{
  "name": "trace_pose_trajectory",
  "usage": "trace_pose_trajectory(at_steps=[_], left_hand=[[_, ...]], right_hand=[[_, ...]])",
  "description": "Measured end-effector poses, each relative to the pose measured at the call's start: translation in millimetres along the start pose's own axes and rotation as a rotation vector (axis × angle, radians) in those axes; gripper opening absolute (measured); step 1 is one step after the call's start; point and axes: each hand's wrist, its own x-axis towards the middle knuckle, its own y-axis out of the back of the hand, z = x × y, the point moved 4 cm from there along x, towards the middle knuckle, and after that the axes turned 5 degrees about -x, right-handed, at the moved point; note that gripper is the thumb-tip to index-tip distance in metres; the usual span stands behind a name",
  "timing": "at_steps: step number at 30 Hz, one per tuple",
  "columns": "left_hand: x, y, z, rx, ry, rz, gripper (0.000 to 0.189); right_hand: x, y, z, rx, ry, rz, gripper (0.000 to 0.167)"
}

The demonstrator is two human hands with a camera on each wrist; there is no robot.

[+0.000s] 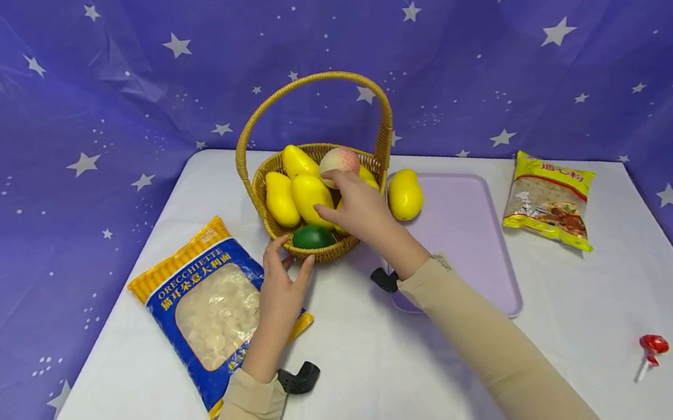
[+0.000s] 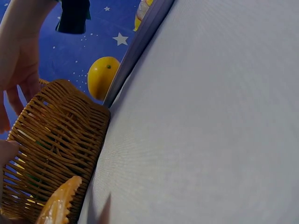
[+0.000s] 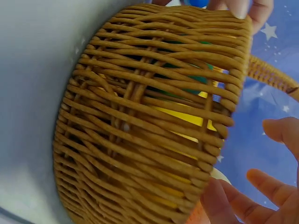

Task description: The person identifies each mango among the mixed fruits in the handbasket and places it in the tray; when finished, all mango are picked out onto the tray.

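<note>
A wicker basket (image 1: 329,252) with a tall arched handle holds several yellow mangoes (image 1: 311,195), a dark green oval fruit (image 1: 313,237) and a pink and cream peach (image 1: 339,160). My right hand (image 1: 366,208) reaches over the basket's right side, its fingertips at the peach; in the right wrist view the fingers are spread, with a sliver of the peach (image 3: 198,215) beside them. At the front left of the rim, my left hand (image 1: 279,292) touches the basket with extended fingers and thumb. The thumb (image 2: 8,150) lies against the weave in the left wrist view.
Under my left forearm lies a blue and orange pasta bag (image 1: 218,311). One loose mango (image 1: 405,194) rests right of the basket by a lilac tray (image 1: 464,251). Farther right are a yellow pasta packet (image 1: 551,201) and a red lollipop (image 1: 654,343). A starry purple backdrop (image 1: 449,54) hangs behind.
</note>
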Motion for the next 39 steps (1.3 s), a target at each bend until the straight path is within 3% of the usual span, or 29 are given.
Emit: trace_pose_trajectory(at_steps=[14,23,39], left_hand=[[-0.1,0.3,2.0,0.009,-0.011,0.011,0.059],[-0.6,0.9,2.7,0.021,0.010,-0.001,0.059],[0.3,0.2,2.7,0.017,-0.019,-0.003,0.059]], right_hand=[[17.0,-20.0,-4.9,-0.161,0.001,-0.027,0.062],[26.3,-28.9,-4.1,-0.187,-0.001,-0.028,0.063],[28.3,-40.2,-5.5,-0.277,-0.039,-0.008,0.071]])
